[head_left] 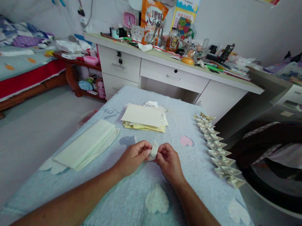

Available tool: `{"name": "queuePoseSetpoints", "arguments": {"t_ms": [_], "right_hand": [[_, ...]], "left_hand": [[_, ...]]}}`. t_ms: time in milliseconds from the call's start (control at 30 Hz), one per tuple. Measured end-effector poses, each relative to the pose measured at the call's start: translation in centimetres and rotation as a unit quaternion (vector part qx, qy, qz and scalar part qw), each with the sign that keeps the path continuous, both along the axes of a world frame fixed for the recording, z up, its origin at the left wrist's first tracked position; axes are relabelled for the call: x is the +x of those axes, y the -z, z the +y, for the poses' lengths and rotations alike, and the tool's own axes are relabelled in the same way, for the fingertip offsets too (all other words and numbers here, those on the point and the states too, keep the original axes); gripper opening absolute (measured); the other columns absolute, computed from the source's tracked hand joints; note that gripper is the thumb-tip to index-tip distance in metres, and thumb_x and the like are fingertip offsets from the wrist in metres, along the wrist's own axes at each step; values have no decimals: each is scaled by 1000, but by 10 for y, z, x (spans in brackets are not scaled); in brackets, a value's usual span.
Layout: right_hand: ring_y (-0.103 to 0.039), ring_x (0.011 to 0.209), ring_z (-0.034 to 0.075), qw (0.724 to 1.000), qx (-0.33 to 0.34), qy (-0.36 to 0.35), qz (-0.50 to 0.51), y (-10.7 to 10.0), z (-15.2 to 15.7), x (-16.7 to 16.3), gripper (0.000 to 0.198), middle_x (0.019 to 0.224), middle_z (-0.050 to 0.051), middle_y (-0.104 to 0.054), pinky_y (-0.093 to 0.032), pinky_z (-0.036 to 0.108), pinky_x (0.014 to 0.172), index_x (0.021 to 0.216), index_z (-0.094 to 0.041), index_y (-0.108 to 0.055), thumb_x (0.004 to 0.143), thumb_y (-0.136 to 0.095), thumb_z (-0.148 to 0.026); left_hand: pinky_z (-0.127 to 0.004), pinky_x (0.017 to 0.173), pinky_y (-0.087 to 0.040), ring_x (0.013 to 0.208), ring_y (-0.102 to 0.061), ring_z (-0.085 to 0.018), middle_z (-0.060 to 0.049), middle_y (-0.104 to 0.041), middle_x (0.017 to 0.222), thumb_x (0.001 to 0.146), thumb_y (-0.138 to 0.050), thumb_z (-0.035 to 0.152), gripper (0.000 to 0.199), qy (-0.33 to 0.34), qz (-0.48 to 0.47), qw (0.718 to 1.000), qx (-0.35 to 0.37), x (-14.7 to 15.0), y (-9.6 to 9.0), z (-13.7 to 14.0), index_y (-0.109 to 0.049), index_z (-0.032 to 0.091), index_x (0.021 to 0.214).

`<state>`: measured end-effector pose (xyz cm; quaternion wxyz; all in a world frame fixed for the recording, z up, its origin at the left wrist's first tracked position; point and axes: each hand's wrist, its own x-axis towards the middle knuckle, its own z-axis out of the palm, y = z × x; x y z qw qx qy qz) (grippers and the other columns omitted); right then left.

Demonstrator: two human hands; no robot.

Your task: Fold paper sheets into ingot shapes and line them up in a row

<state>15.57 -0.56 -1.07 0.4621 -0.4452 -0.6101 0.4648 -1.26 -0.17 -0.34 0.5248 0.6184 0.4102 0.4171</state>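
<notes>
Between my two hands is a small piece of folded paper (154, 151), pale with a pointed top, held just over the cloth-covered table. My left hand (136, 156) pinches its left side between thumb and fingers. On the right side, my right hand (169, 162) pinches the edge with its fingers curled in. Some of the paper is hidden behind the fingertips. Beyond my hands lies a stack of cream and yellow paper sheets (143, 115). Long folded sheets of pale paper (87, 144) rest to the left. Along the right edge runs a row of folded paper boats (219, 153).
The table's light blue cloth (129, 216) has heart patterns. Behind it stands a white desk (171, 74) crowded with jars, a bag and small items. A washing machine (298, 102) is close on the right; a bed (12, 64) is at the left.
</notes>
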Motion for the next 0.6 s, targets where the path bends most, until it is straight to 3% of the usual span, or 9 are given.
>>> {"name": "queuePoseSetpoints", "arguments": {"t_ms": [233,500,600], "right_hand": [[-51,54,8,1000,-7,-3,19,-5,0,1,9,68,-3,-58,-41,20,51,86,-19,-58,83,-56,-28],[-55,62,11,991,-73,-69,89,-8,1,0,25,76,1,-62,-47,24,61,87,-17,-63,77,-69,-39],[-55,67,12,992,-65,-75,84,-8,3,3,26,78,1,-61,-46,26,66,84,-17,-65,77,-69,-42]], "left_hand": [[-21,55,-41,54,-52,-9,3,-56,63,78,-59,26,13,-6,-70,996,-55,2,0,6,-55,15,82],[-21,58,-39,60,-51,-9,4,-56,66,76,-62,24,10,-42,-18,999,11,-2,1,6,-57,15,76],[-21,60,-40,63,-52,-10,4,-56,67,76,-64,26,13,-40,-10,999,23,-1,3,6,-56,15,75]]}}
